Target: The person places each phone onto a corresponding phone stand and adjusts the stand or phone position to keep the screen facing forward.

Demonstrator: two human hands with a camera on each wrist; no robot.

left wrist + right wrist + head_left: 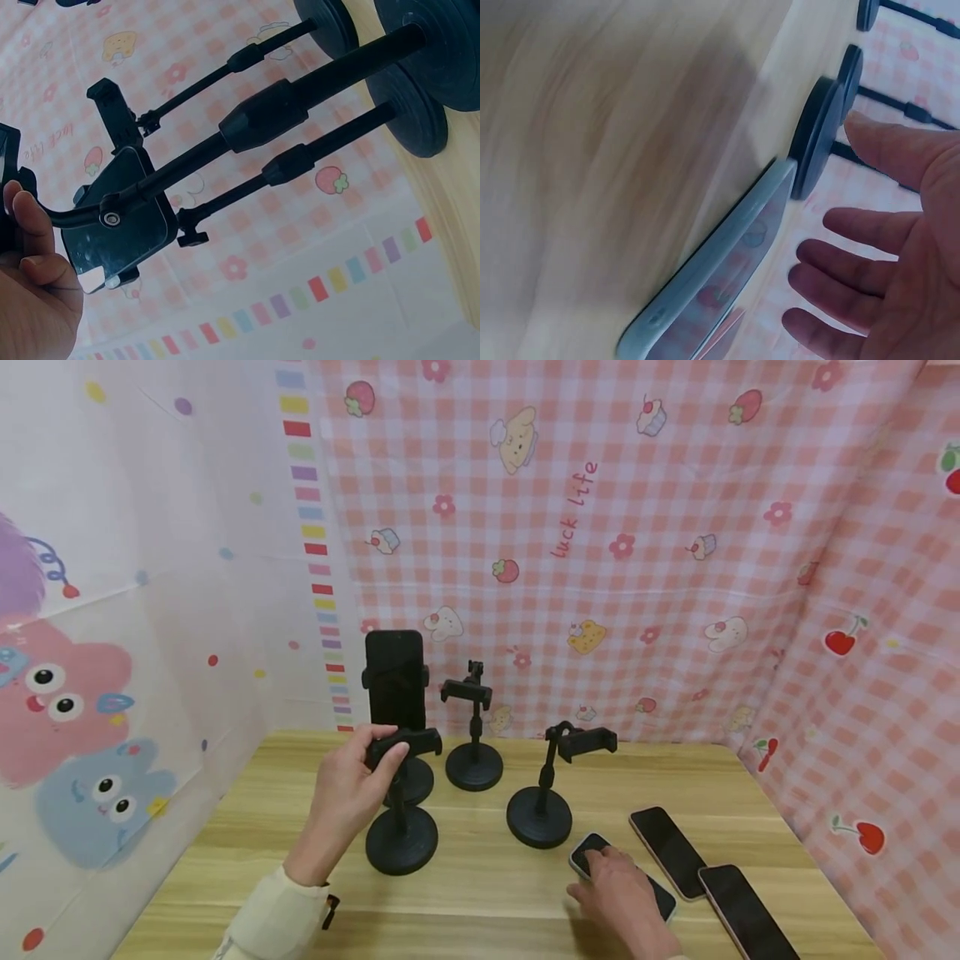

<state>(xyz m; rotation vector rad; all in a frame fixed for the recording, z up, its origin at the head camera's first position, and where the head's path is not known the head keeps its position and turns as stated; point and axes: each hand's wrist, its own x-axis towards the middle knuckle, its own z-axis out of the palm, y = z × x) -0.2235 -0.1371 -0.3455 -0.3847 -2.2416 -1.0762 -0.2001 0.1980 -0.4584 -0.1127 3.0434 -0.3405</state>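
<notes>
My left hand (347, 787) grips the clamp head of a black phone stand (402, 842) at the front left, thumb on the near side. In the left wrist view its fingers (34, 225) curl at the clamp, where the bent neck meets it. Over a phone in a pale blue-grey case (663, 900) hovers my right hand (618, 889). The right wrist view shows that hand's fingers (840, 266) spread and loosely bent, apart from the phone's edge (712, 262). That phone lies flat with its dark screen up.
Behind the gripped stand, another stand holds an upright phone (395, 681). Two stands with bare clamps, one at the back (474, 766) and one at the centre right (539, 817), stand on the wooden table (480, 902). Two dark phones, one farther (667, 852) and one nearer (750, 914), lie at the right.
</notes>
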